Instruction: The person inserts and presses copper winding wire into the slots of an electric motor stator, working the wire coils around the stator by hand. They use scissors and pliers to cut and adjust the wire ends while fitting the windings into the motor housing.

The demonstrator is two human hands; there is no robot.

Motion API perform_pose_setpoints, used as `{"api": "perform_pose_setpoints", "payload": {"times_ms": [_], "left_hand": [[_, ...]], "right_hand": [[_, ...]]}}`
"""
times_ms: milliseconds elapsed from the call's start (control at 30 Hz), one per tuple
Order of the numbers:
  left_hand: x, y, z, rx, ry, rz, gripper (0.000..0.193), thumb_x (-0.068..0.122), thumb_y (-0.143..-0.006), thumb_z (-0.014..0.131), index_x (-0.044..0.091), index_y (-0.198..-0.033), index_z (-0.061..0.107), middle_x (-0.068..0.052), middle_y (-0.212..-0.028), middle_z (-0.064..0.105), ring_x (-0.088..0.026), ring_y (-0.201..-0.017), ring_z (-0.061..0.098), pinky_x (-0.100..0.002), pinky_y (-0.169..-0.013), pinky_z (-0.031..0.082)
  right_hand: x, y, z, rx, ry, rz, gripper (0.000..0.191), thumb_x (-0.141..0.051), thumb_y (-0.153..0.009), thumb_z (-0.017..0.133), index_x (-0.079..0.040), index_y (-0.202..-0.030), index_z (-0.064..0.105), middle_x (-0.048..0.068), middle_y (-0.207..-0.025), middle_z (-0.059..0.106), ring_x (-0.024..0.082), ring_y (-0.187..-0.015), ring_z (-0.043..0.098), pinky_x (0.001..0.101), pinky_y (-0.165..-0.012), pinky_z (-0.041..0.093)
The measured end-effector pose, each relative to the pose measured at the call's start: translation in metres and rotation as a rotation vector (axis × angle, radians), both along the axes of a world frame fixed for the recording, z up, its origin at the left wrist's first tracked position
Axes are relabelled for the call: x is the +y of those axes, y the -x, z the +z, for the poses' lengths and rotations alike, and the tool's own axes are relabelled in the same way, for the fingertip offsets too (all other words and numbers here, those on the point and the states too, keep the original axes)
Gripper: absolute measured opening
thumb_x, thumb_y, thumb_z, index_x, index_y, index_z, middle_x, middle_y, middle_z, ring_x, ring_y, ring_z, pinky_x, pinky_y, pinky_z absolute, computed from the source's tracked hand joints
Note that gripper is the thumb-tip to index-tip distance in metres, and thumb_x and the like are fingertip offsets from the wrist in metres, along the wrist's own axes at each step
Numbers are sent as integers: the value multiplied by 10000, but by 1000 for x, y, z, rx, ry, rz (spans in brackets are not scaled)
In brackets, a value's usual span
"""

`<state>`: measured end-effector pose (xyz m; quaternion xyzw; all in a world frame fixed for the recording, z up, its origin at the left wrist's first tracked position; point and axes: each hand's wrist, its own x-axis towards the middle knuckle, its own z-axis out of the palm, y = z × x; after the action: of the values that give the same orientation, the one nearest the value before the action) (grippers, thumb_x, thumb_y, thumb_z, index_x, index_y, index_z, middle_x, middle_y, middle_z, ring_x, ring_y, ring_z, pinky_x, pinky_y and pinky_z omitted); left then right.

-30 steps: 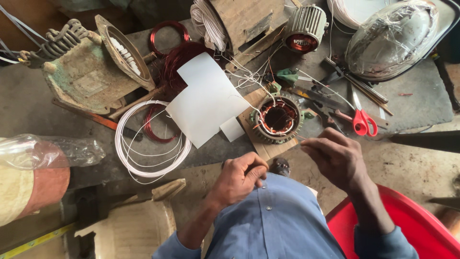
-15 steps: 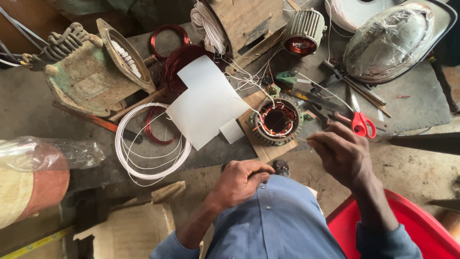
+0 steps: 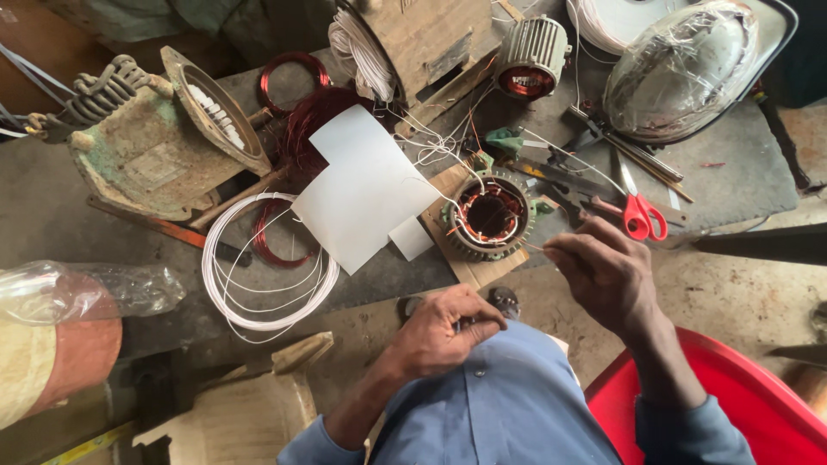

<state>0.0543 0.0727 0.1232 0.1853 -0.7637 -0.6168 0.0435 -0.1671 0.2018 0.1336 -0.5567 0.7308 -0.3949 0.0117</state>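
On the grey workbench (image 3: 103, 215), seen from the head camera, a small motor stator (image 3: 489, 213) with copper windings sits on a scrap of wooden board (image 3: 482, 269) right at the near edge, close in front of the person, so both hands can get to it without stretching. The right hand (image 3: 603, 271) hovers just beside the stator, fingertips pinched together on what looks like a thin copper wire (image 3: 534, 248) running towards the windings; the strand is too fine to follow for certain. The left hand (image 3: 444, 331) lies lower, over the lap, curled shut around a small dark object that the fingers mostly hide, so I cannot tell what it is.

White sheets of insulating paper (image 3: 366, 185) lie just left of the stator, overlapping a loose bundle of red-brown copper wire (image 3: 323, 120). A coil of white tubing (image 3: 267, 271) rests further left on the bench. Red-handled scissors (image 3: 642, 215) and dark pliers (image 3: 573, 185) sit just right of the stator, handles towards the right hand, within easy pick-up range. Behind these stand a finned motor housing (image 3: 532, 53) with its own copper winding showing, a wooden winding form (image 3: 422, 39), and a plastic-wrapped fan guard (image 3: 685, 69), pushed back out of the working area. A corroded motor casing (image 3: 146, 142) fills the left rear. A red plastic seat (image 3: 758, 400) shows beneath the right arm.
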Motion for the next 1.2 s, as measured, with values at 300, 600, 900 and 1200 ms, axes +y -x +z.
{"api": "perform_pose_setpoints", "payload": {"times_ms": [300, 600, 900, 1200], "left_hand": [[7, 4, -5, 28, -14, 40, 201, 231, -982, 691, 95, -1093, 789, -54, -955, 718, -174, -931, 683, -312, -840, 543], [9, 3, -15, -42, -286, 103, 236, 236, -992, 674, 56, -1125, 750, -14, -947, 745, -65, -857, 635, -246, -794, 534], [0, -2, -25, -5, -208, 268, 180, 173, -946, 741, 19, -1028, 786, -4, -844, 766, -30, -760, 627, -219, -677, 531], [-1, -1, -7, -31, 156, 136, 118, 120, -867, 783, 67, -964, 821, -32, -938, 694, -116, -844, 666, -263, -739, 544]], "right_hand": [[6, -1, -3, -9, -19, -29, 93, -91, -872, 801, -66, -941, 744, 74, -800, 639, 222, -630, 621, 359, -580, 496], [9, -1, -6, -11, -24, -21, 95, -89, -867, 808, -69, -935, 745, 70, -792, 634, 218, -626, 624, 354, -579, 502], [16, 4, -7, -26, -79, 3, 105, -120, -846, 818, -92, -920, 748, 61, -784, 616, 214, -618, 613, 346, -572, 501], [10, 2, -14, -11, -64, -12, 105, -123, -843, 812, -87, -901, 733, 69, -806, 626, 246, -659, 639, 363, -591, 520]]}}
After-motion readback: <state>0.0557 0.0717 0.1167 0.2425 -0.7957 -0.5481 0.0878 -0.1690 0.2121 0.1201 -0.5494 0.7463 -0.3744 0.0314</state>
